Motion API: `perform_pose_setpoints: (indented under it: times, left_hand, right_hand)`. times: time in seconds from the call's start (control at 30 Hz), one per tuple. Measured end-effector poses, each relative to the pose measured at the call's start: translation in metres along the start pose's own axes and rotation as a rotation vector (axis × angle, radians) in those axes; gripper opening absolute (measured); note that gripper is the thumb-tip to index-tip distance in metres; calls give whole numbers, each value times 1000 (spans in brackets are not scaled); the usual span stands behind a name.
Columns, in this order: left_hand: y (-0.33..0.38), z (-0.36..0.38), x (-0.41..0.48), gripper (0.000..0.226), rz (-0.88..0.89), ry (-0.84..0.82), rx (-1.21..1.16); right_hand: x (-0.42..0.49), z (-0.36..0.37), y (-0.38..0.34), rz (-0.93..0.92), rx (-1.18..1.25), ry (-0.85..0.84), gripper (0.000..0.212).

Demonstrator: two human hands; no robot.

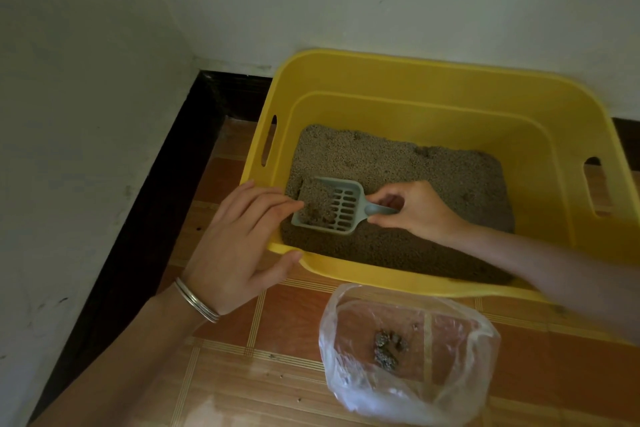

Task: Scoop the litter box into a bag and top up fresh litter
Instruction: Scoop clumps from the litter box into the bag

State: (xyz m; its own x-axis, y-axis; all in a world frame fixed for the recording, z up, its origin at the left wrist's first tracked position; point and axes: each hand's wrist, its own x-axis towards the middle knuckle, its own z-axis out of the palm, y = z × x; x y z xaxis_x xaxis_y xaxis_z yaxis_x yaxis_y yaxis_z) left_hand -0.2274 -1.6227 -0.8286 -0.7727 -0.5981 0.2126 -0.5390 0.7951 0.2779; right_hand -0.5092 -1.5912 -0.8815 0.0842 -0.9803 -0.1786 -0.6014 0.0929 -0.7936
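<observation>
A yellow litter box (433,80) stands on the floor against the wall, its bottom covered in grey-brown litter (415,163). My right hand (415,208) grips the handle of a pale blue-green slotted scoop (341,208), which holds a heap of litter at the box's near left corner. My left hand (242,246) lies with straight fingers over the box's near left rim, its fingertips close to the scoop's front edge. A clear plastic bag (408,357) lies open on the floor in front of the box, with a few dark clumps (389,348) inside.
White walls meet in a corner at the left behind the box, with a dark skirting board (166,166) along the floor. The floor is orange-brown tile (242,374). The box has handle slots in its left and right walls.
</observation>
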Motion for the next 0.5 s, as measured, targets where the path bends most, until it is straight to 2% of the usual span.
perform_pose_setpoints:
  times: [0.13, 0.23, 0.5]
  left_hand:
    - [0, 0, 0, 54, 9, 2, 1]
    - [-1, 0, -1, 53, 22, 13, 11]
    - [-2, 0, -3, 48, 52, 14, 49]
  right_hand:
    - [1, -16, 0, -80, -69, 94, 28]
    - [-5, -25, -1, -95, -118, 100, 31]
    - [-37, -55, -17, 5, -83, 181, 31]
